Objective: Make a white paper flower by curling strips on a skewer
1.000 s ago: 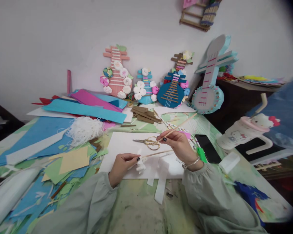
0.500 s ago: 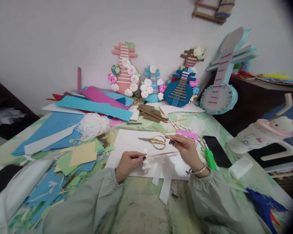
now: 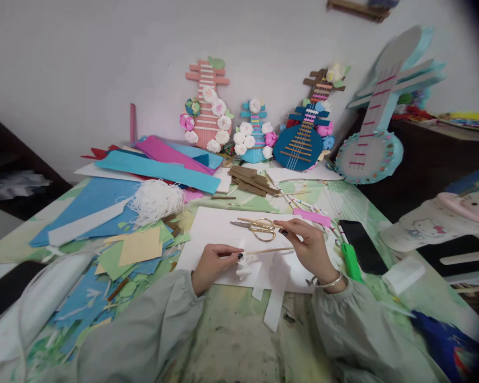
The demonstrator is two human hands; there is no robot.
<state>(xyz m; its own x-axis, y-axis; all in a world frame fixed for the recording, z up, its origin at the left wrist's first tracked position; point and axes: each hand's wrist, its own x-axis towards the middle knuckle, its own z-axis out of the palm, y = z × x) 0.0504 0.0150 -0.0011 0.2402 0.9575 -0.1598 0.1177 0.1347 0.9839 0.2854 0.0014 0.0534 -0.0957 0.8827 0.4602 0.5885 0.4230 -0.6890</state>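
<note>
Head view: crumpled white paper (image 3: 244, 267), apparently mid-shaping.
Left hand (image 3: 215, 266) pinches it over the white sheet (image 3: 207, 223); right hand (image 3: 309, 247) grips a thin stick (image 3: 249, 220); next calls for steady pinching.

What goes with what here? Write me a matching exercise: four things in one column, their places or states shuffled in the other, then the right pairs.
Column one
1. Scissors
2. Black phone
3. Left hand
4. Right hand

Column two
A. Pinches a crumpled white piece
B. Lies on the white board
C. Holds a thin stick, with a bangle at the wrist
D. Lies beside the bright green object

Pairs: 1-B, 2-D, 3-A, 4-C
</note>
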